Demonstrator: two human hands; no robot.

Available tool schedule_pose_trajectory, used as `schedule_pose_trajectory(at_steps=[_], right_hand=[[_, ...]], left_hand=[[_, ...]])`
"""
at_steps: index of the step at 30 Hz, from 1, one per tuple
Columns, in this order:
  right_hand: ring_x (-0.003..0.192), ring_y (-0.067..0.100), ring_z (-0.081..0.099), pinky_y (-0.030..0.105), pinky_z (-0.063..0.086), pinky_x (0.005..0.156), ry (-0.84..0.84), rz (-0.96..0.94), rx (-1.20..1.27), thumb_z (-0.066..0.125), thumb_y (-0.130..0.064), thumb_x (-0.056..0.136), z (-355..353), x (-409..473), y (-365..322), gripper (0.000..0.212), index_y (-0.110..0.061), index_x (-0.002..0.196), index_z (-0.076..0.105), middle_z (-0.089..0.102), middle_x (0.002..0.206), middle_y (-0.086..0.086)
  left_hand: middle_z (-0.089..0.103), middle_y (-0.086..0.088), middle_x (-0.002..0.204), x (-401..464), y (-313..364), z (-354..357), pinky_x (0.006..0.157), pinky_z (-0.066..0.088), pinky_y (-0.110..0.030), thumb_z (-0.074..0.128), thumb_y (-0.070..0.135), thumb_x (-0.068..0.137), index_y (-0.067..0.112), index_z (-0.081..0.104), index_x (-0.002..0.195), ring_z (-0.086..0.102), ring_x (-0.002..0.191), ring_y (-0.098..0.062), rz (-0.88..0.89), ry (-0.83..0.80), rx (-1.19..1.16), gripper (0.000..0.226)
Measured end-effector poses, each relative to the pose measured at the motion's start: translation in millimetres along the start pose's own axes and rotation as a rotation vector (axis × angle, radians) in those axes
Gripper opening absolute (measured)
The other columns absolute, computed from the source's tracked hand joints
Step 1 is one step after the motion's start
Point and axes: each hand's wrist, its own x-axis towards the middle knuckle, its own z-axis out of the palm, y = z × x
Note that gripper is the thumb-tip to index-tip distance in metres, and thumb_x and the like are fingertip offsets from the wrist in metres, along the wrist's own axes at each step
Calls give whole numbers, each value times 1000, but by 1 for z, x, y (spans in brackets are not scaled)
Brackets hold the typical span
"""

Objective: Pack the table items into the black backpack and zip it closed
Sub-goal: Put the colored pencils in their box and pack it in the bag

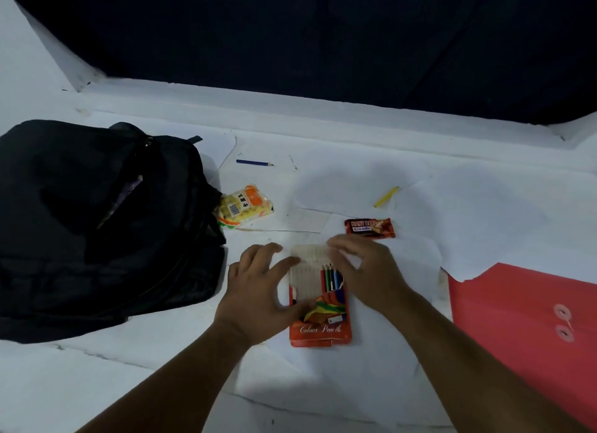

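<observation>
Pencil box handled at mid-surface, packing barely begun

The pencil box lies just right of the backpack, its flap open and a few pencils showing; the left hand is curled against its left edge, while the right hand is blurred over the flap, so its grip cannot be told. The backpack is seen unzipped, with something pale inside its opening. Still lying out are a yellow packet touching the backpack, a blue pencil beyond it, a yellow pencil and a snack bar further right, and a red envelope far right. Most items are judged unpacked, and the zipping not yet done
</observation>
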Motion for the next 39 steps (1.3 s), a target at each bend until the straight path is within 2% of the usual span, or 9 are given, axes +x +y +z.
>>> schedule_pose_trajectory(at_steps=[4, 9, 12, 16, 21, 26, 30, 33, 39], right_hand=[[86, 9, 62, 7, 45, 76, 315, 1, -98, 60, -11, 96, -22, 39, 12, 17, -12, 106, 73, 70, 103, 1], [121, 30, 55, 27, 42, 96, 183, 335, -258, 50, -10, 97, -40, 88, 50, 37, -11, 131, 62, 53, 135, 16], [112, 29, 61, 30, 46, 89, 178, 422, -279, 62, -35, 91, -45, 107, 60, 34, -10, 113, 71, 67, 120, 10], [99, 25, 64, 26, 46, 78, 226, 492, -222, 68, -25, 89, -50, 115, 61, 11, -14, 91, 70, 71, 101, 3], [76, 22, 59, 27, 44, 60, 286, 573, -16, 53, -13, 90, -54, 107, 52, 29, -21, 118, 55, 64, 98, 4], [74, 10, 61, 23, 44, 64, 410, 305, 33, 58, -16, 93, -53, 79, 23, 42, -22, 134, 54, 66, 96, -7], [72, 1, 62, 22, 56, 66, 288, 120, 136, 65, -16, 89, -24, 38, -7, 14, -22, 101, 70, 68, 83, -12], [69, 3, 61, 13, 46, 58, 159, 22, 190, 64, -19, 90, 7, 9, -14, 8, -24, 84, 64, 66, 76, -10], [84, 5, 66, 7, 50, 68, 255, -33, 140, 63, -29, 93, 35, -11, 6, 12, -24, 104, 61, 64, 89, -14]], left_hand=[[42, 3, 148, 0, 1, 0, 105, 36, -51, 47, 88, 74, 36, 54, 136, 30, 140, -22, -6, 5, -1, 81], [38, 6, 151, 1, 0, 0, 109, 33, -50, 46, 90, 76, 39, 50, 140, 26, 143, -20, -36, -20, -5, 82], [38, 6, 153, 1, 1, 0, 110, 32, -51, 45, 91, 75, 40, 49, 140, 24, 144, -20, -49, -33, -11, 83], [37, 7, 153, 1, 0, 1, 111, 31, -50, 43, 92, 75, 41, 49, 140, 24, 145, -20, -59, -33, -11, 83], [38, 6, 152, 1, 1, 1, 111, 31, -51, 40, 92, 75, 39, 50, 139, 24, 145, -20, -55, -33, -25, 84], [38, 6, 153, 1, 3, -1, 112, 31, -52, 38, 93, 74, 39, 51, 140, 24, 145, -20, -56, -31, -32, 86], [37, 6, 152, 1, 2, -2, 112, 32, -51, 42, 91, 75, 40, 49, 140, 24, 144, -20, -44, -28, -14, 82], [36, 7, 153, 1, 3, -2, 113, 31, -50, 42, 91, 75, 43, 47, 141, 23, 145, -19, -47, -35, 3, 82], [38, 9, 149, 0, 3, -1, 111, 33, -48, 45, 90, 75, 42, 51, 138, 26, 143, -18, -33, 10, -12, 79]])
